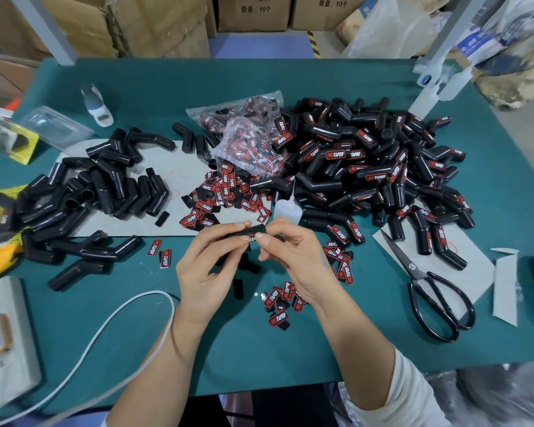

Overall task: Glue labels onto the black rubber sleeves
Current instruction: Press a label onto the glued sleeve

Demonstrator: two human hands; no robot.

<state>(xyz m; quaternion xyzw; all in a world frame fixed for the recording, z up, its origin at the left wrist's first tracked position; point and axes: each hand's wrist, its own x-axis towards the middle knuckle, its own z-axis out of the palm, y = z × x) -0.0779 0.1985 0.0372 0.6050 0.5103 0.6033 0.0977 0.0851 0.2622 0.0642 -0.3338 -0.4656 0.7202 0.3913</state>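
Held sleeve: a black rubber sleeve (246, 232) was kept level above the near middle of the worktop (290, 359), between both hands, probably so its flat side faced up for the sticker
Left hand: the left hand (210, 266) pinched the sleeve's left part, thumb and fingers curled round it, steadying it
Right hand: the right hand (293, 257) pinched the sleeve's right end, fingertips pressing where a scrap of red and white lettering showed, which looked like a label being pressed down; how fully it was stuck could not be told
Glue bottle: a small clear glue bottle (285, 208) stood just beyond the hands, nozzle up, close for the next dab
Loose labels: red and black labels (219, 198) lay scattered on a grey card (179, 177) beyond the hands, and more labels (279, 303) lay near the right wrist, within easy reach
Bag: a clear bag of labels (247, 134) lay far of centre, partly open
Bare sleeves: a pile of unlabelled sleeves (105, 186) sat to the left, seemingly the stock waiting
Done sleeves: a bigger heap of labelled sleeves (367, 167) lay to the right, apart from the bare ones, so the two did not mix
Scissors: black scissors (429, 291) rested at the near right, out of the way
Progress: judging by the piles, well over half seemed finished
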